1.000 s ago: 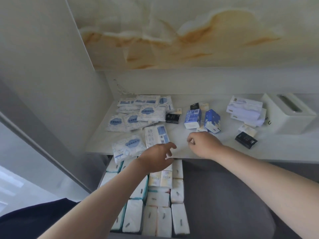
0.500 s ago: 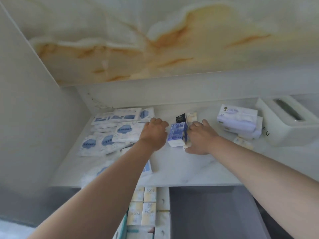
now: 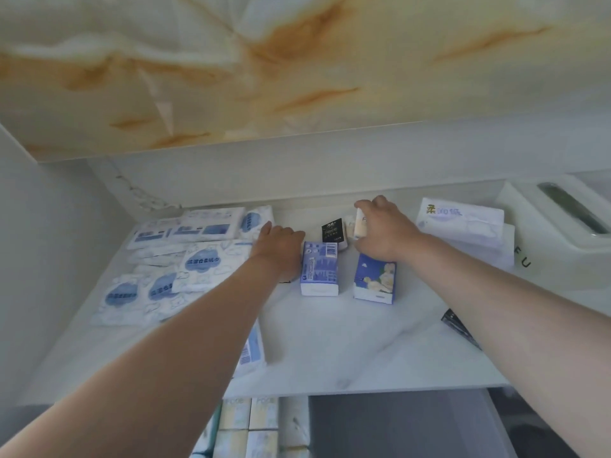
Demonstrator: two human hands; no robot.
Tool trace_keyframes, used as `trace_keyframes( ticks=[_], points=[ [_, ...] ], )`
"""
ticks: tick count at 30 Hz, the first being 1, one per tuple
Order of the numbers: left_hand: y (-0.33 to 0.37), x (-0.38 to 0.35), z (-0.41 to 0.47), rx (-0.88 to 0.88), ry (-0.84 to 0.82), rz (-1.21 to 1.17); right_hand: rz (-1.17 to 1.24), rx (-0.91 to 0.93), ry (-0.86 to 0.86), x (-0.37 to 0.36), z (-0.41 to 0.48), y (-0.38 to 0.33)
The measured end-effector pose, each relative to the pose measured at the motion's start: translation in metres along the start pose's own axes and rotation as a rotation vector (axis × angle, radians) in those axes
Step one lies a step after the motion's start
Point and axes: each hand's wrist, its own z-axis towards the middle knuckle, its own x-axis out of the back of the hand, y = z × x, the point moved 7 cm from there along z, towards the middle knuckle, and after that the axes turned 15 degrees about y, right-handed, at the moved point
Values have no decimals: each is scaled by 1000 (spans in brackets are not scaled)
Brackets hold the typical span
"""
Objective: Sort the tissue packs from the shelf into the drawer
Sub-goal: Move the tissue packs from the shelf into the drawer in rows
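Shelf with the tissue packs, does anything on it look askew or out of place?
Mostly the flat white wipe packets with blue cloud prints at the left: they lie overlapped at mixed angles rather than in rows. One white and blue packet hangs over the marble shelf front edge. Nothing looks spilled or torn.

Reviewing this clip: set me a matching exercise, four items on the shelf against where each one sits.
Items:
1. small black pack
2. white tissue box
3. cloud-print wipe packs
4. flower-print blue pack

Places:
A. far right of the shelf
B. just below the right hand
C. left side of the shelf
D. behind the barcode blue pack

Pairs: 1-D, 2-A, 3-C, 4-B
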Motion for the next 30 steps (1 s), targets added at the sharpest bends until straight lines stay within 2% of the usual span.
trace_keyframes(
  ticks=[4, 6, 9, 12, 15, 18, 21, 25, 30],
  points=[
    [1, -1, 5, -23, 68, -15, -10, -17, -102, -21, 10, -5],
    [-1, 3, 5, -29, 182, -64, -37, -20, -144, -28, 13, -8],
    [-8, 17, 2, 12, 388, -274, -61, -56, -115, -32, 14, -8],
    [-3, 34, -5, -26, 526, -466, -39, -103, -108, -33, 13, -9],
    [5, 46, -10, -23, 544, -566, -44, -104, -168, -35, 9, -9],
    [15, 45, -11, -4, 486, -587, -73, -44, -181, -38, 1, -10],
    [18, 46, -15, 8, 452, -601, -140, 7, -96, -28, -1, -17],
    [7, 61, -32, 82, 485, -633, -227, 78, 39, -4, -9, -34],
    [-4, 82, -81, 94, 530, -674, -115, 62, 158, 24, -39, -65]
  ],
)
